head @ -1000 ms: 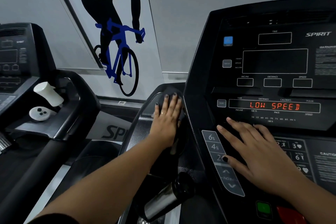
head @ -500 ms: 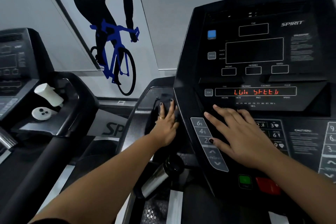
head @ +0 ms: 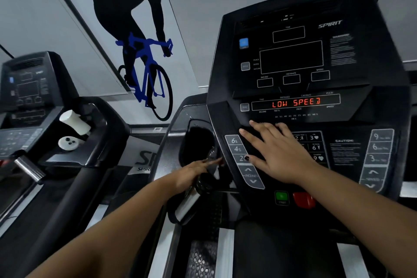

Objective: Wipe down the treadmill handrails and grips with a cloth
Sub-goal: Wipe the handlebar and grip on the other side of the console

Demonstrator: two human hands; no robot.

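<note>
My left hand [head: 194, 172] lies flat with fingers stretched toward the console, over the black end cap of the chrome pulse grip [head: 187, 206]. Its fingertips reach the lower edge of a black cloth-like mass [head: 198, 140] in the recess left of the console. Whether the hand grips that mass is hidden. My right hand [head: 276, 153] rests flat on the treadmill console [head: 293, 56], fingers spread and holding nothing, beside the incline keys [head: 237, 149]. The black left handrail [head: 173, 124] curves around the recess.
A red stop button [head: 303, 200] and a green start button [head: 281, 197] sit below my right hand. A second treadmill [head: 33, 88] stands at left, with a white bottle [head: 74, 121] and a white round device [head: 67, 142] on its tray. A cyclist mural covers the wall.
My left hand has slid down from the top of the recess to the grip's end cap. My right hand has stayed on the console. The view has tilted down and pulled back.
</note>
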